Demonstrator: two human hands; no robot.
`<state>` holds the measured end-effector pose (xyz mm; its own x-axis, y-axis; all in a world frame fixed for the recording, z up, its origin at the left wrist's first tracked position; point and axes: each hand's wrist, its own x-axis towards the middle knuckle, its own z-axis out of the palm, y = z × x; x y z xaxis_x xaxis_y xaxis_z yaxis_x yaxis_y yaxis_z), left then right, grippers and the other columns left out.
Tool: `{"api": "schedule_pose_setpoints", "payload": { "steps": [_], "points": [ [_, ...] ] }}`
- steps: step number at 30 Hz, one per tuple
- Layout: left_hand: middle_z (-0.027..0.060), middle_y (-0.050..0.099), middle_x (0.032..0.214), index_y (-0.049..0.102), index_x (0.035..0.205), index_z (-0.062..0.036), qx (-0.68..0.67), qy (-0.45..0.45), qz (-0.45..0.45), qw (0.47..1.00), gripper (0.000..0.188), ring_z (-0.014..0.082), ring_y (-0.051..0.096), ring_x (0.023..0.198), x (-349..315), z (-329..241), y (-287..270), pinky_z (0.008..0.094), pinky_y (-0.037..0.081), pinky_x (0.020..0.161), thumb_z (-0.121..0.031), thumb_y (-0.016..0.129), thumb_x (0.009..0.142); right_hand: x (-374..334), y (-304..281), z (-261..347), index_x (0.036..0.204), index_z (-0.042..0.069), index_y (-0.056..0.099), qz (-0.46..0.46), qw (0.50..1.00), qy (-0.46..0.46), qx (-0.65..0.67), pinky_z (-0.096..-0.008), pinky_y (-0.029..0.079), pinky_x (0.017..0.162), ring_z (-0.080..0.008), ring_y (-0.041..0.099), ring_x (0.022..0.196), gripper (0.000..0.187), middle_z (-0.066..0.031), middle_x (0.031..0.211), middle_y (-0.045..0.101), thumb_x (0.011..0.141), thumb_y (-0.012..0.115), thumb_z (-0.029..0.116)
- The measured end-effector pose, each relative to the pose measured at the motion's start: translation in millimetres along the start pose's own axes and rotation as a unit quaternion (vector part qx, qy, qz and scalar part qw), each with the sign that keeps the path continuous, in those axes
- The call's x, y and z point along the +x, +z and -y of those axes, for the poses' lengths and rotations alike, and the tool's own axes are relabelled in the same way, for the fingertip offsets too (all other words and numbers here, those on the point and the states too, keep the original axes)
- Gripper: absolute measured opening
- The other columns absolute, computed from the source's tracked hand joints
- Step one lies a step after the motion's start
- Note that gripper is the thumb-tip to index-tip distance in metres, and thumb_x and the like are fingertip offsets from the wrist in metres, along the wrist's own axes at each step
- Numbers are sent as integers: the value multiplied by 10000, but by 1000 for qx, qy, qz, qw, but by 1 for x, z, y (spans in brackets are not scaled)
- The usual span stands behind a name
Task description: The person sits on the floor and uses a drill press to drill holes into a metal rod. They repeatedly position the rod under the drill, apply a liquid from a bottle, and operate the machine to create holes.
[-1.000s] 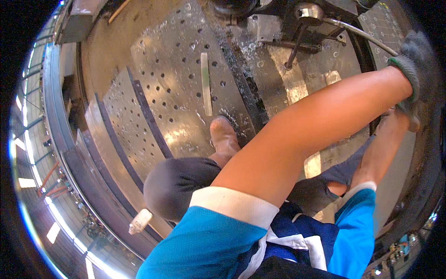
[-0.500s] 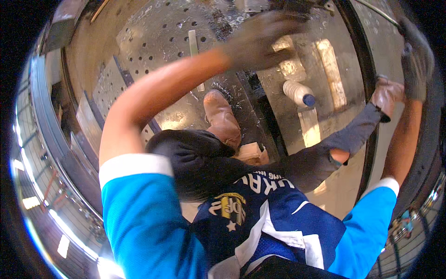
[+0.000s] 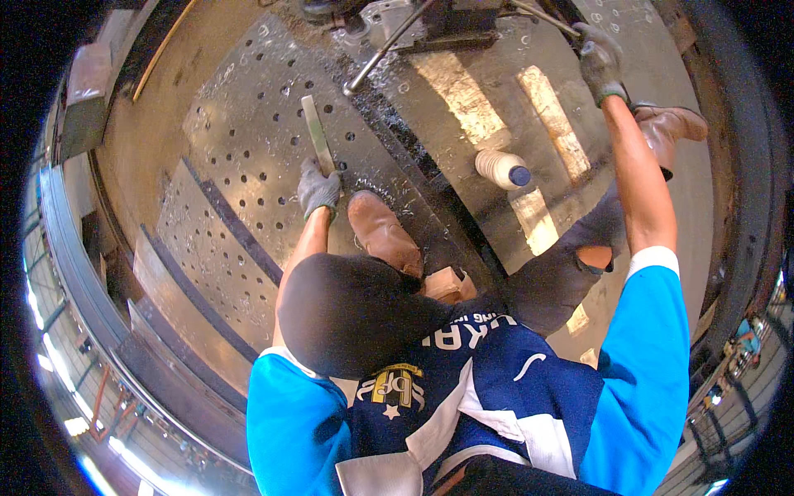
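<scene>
My left hand, in a grey knitted glove, is down on the perforated metal plate. Its fingers close around the near end of a flat, pale greenish strip, whose far end points away from me. At the upper right my right hand, gloved too, is wrapped round the end of a thin metal rod. That rod runs leftward to a dark, heavy vise-like metal block, partly cut off by the picture's top edge. A second bar with a knobbed end slants out from the block.
A whitish ribbed bottle with a blue cap lies right of a dark metal channel. My brown boots stand either side of the channel. A small wooden block is close to my left boot. Metal shavings dot the plate.
My left hand has come down from near the block to the strip on the plate. My right hand still grips the rod and appears farther left, while the whole view has shifted.
</scene>
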<state>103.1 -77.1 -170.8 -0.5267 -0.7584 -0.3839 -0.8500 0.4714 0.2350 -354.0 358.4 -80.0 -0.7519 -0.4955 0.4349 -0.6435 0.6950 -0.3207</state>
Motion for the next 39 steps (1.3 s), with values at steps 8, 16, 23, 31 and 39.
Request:
{"api": "schedule_pose_setpoints", "payload": {
  "steps": [8,16,23,31,39],
  "points": [
    [221,744,1090,658,1235,-17,-155,15,28,987,394,335,716,991,4,-12,-1,411,537,870,-246,680,916,-31,97,18,1138,80,727,-60,998,-3,-33,-441,534,809,-366,693,959,351,-139,1032,745,1011,496,311],
    [72,716,1165,652,1312,5,-514,123,10,849,361,163,629,1001,33,-126,-3,304,508,854,-187,638,1007,-45,122,34,980,24,761,-185,891,137,391,-275,527,678,-172,681,827,211,-99,915,749,1000,592,151],
    [86,707,1201,641,1345,16,-474,125,4,871,429,166,620,1025,23,-141,-4,313,487,931,-257,655,1015,-46,120,32,1008,23,750,-173,936,114,284,-275,526,675,-181,680,820,194,-85,910,740,974,574,97],
    [52,691,1058,669,1247,22,-493,78,24,866,367,149,577,849,35,-148,-11,321,489,780,-269,626,1027,-38,114,41,973,27,753,-234,933,53,267,-267,529,680,-186,695,831,134,-86,923,751,953,626,64],
    [78,700,1029,684,1210,-3,-492,147,41,857,368,162,596,889,32,-150,-4,316,498,781,-320,632,1031,-43,123,23,1032,50,742,-172,963,32,207,-268,524,708,-160,675,883,169,-71,940,746,982,595,117]
  ]
}}
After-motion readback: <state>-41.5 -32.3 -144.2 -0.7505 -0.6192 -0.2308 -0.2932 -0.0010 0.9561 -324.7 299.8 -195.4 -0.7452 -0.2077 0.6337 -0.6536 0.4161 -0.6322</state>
